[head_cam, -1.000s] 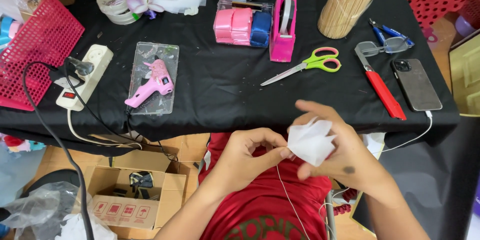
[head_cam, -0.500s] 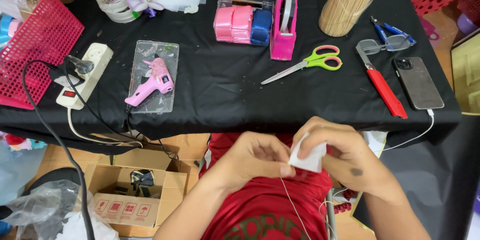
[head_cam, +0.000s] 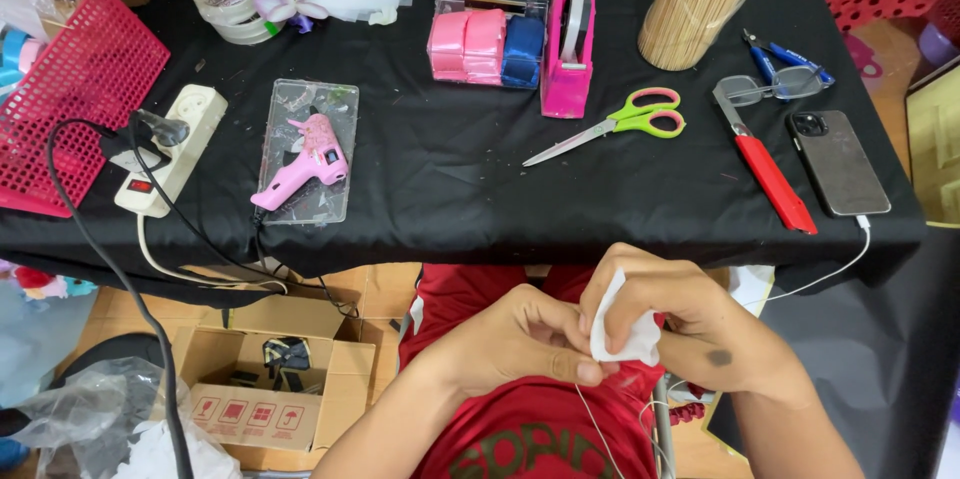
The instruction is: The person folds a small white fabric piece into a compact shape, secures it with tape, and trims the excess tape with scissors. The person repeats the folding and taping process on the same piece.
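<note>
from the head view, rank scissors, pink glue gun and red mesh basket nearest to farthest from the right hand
Measured from the right hand, which holds a white piece of fabric over the lap:
1. scissors, straight ahead on the black table, slightly to the left.
2. pink glue gun, far to the left on a clear tray.
3. red mesh basket, at the table's left edge.

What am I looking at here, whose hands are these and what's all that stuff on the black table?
There is no machine: a camera worn on a person's head looks down at their own bare hands. The left hand and right hand together pinch a small white piece of fabric above their lap, with a thin thread hanging below. On the black table lie a pink glue gun, green-and-pink scissors, a pink tape dispenser, a red utility knife and a phone.
</note>
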